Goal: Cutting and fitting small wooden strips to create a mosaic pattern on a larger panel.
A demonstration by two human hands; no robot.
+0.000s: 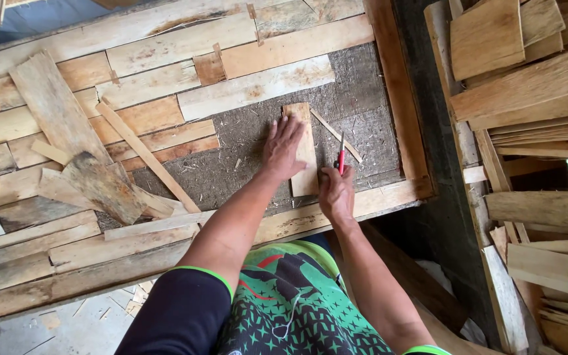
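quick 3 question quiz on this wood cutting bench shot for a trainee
1. True or false: the left hand lies flat on the small veneer piece.
2. What colour is the handle of the cutter in the right hand?
3. The loose thin sliver lies: A) left of the veneer piece B) right of it C) under it

Key: 1 true; 2 red; 3 B

Wood strip [305, 150]: pale, flat, narrow, lay lengthwise on the grey board, pressed under the left hand.
Cutter [341, 158]: red-handled, slim, stood along the strip's right edge.
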